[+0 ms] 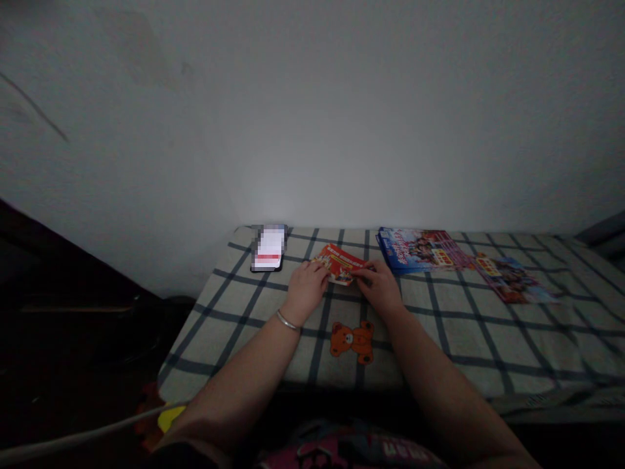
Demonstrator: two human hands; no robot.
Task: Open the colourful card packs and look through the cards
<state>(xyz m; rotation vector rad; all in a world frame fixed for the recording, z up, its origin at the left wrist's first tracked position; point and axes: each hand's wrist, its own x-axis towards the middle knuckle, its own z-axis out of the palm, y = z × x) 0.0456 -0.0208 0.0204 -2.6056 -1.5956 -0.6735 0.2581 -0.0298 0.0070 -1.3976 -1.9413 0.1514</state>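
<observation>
A small red printed leaflet (342,259) with pale lettering lies between my hands above the checked tablecloth. My left hand (307,286), a silver bangle on its wrist, has its fingers curled over the leaflet's left side. At the right corner, my right hand (379,286) pinches the paper between thumb and fingers. Whether the leaflet is folded or a single sheet, I cannot tell. Just in front of it, an orange teddy bear figure (352,341) is on the cloth between my forearms.
A lit phone (268,247) lies at the left by the wall. Right of my hands is a stack of blue, colourful printed leaflets (415,251), with another printed sheet (512,280) farther right. The checked cloth (449,352) covers the table; the wall (342,130) stands behind.
</observation>
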